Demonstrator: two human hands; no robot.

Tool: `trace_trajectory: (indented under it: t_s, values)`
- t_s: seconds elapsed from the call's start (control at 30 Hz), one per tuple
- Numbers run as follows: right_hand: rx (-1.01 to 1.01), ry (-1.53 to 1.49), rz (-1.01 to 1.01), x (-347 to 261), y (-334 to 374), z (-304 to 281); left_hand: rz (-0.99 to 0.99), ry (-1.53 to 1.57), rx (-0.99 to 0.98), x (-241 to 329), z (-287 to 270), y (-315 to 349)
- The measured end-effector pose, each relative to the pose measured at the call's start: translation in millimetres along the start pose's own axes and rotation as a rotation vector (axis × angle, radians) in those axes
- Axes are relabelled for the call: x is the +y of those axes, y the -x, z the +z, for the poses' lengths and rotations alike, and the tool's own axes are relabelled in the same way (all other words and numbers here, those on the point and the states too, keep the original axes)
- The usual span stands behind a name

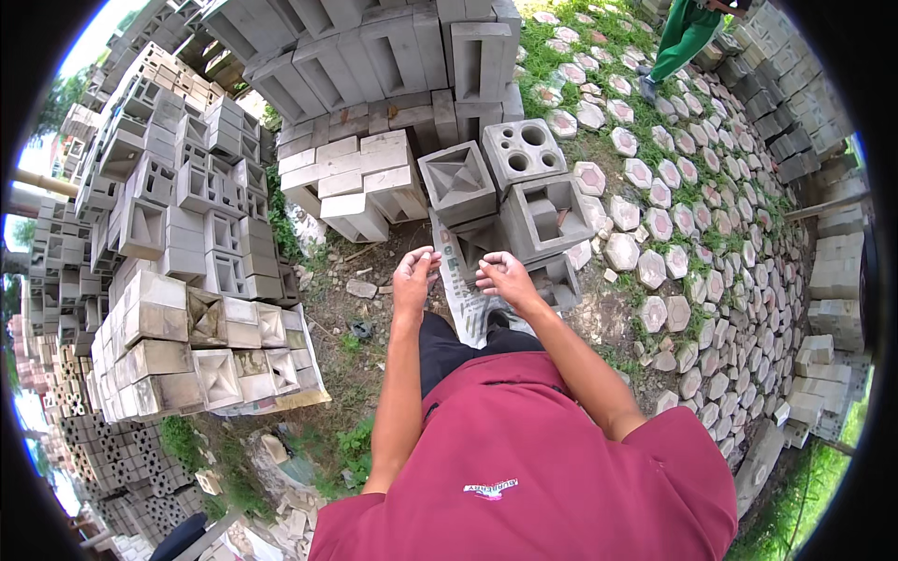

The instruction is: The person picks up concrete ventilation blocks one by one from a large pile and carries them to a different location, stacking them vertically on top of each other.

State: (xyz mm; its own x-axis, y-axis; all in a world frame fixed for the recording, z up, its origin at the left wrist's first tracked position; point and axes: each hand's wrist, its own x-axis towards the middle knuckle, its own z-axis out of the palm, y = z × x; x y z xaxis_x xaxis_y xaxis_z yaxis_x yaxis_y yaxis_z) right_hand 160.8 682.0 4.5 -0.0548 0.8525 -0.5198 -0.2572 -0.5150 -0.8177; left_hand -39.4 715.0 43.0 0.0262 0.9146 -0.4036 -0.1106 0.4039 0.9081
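The left hand (414,274) and right hand (506,279) hung with fingers (490,268) half-curled, narrowly parted. A grey block (458,181) sat apart from them at twelve o'clock, a round-holed block (524,150) at one.

Open-air block yard, observed on site: hollow concrete blocks (456,176) stacked all round, hexagonal pavers (652,268) spread across grassy ground (540,70).

The blocks (459,179) are grey, the shirt (561,449) maroon.

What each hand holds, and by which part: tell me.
Nothing visible is held: the left hand and right hand hover apart, both loosely curled.
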Motion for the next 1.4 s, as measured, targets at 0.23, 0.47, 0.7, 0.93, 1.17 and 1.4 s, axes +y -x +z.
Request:
trace_trajectory:
  t_s: [0.23,0.47,0.7,0.93,1.17,1.4]
  values:
    - [0.209,-0.019,0.097,-15.3,-85.5,22.1,-0.168,-0.109,-0.128,-8.4,-19.1,-126.9]
    - [0.680,-0.218,0.220,0.2,-211.6,30.8,0.323,-1.128,-0.342,-28.9,-26.2,-327.3]
    - [1.047,0.049,0.409,49.0,-309.6,54.6,0.186,-1.172,-0.582,-33.8,9.1,-500.2]
    - [1.134,0.051,0.516,66.2,-362.3,58.2,0.069,-1.403,-0.894,-63.7,35.3,-547.7]
    - [1.152,0.073,0.413,86.0,-377.0,45.7,0.077,-1.415,-1.030,-86.0,51.1,-556.4]
    - [1.163,0.183,0.344,70.6,-307.9,89.2,0.277,-1.661,-1.232,-48.9,23.6,-522.9]
